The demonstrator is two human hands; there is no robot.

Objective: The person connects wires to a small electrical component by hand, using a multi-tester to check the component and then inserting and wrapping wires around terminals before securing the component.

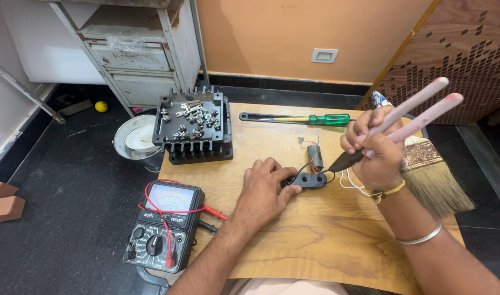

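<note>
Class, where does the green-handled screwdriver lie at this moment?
The green-handled screwdriver lies at the board's far edge, right of the black tray of screws, beyond the right hand.

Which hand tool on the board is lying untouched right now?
The green-handled screwdriver, lying flat near the board's far edge. The pink-handled pliers are gripped in the right hand.

A dark speckled floor [70, 186] is seen spreading out to the left of the hands, with an orange-painted wall [293, 33] rising beyond them, fitted with a pale switch plate [324, 55] and edged by a black skirting. A worn grey metal cabinet [135, 49] is set against the wall above and left of the hands. A brown perforated panel [457, 49] is placed to the upper right. A low wooden board [326, 240] is laid beneath the hands under even, soft light.
</note>
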